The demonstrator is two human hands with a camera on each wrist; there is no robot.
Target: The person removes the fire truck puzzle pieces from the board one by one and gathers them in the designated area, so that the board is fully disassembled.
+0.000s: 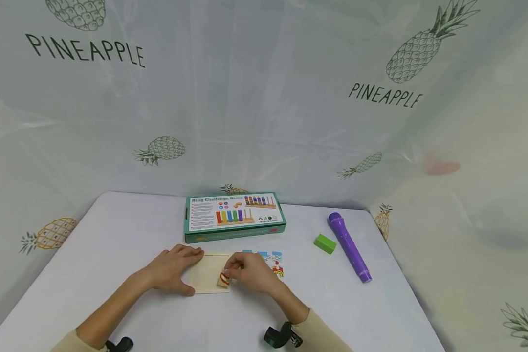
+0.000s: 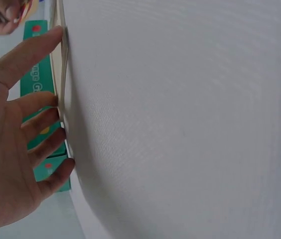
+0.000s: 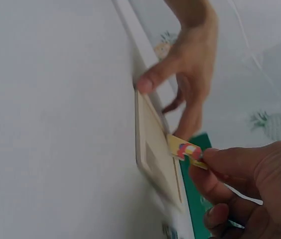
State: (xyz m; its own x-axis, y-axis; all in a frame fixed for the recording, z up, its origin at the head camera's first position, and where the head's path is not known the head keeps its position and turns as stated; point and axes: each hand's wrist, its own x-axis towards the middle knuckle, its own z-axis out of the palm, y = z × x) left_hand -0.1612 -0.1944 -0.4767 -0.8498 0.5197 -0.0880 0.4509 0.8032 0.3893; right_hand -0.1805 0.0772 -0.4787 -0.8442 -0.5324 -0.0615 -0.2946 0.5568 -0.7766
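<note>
A shallow wooden puzzle board (image 1: 204, 276) with a raised rim lies on the white table. My left hand (image 1: 171, 269) rests at the board's left side, fingers spread and fairly straight; its thumb touches the near corner. Between thumb and fingertips, my right hand (image 1: 253, 274) pinches a small puzzle piece (image 3: 183, 148) with a red and yellow picture on it. That piece is tilted over the right part of the board, and its lower edge seems close to the surface. Several printed puzzle pieces (image 1: 278, 259) lie right of the board, partly hidden behind the right hand.
Behind the board lies a green Ring Challenge Game box (image 1: 235, 233). To the right are a green block (image 1: 325, 244) and a purple microphone-shaped stick (image 1: 349, 247). A pineapple-print curtain (image 1: 264, 98) hangs along the table's back edge.
</note>
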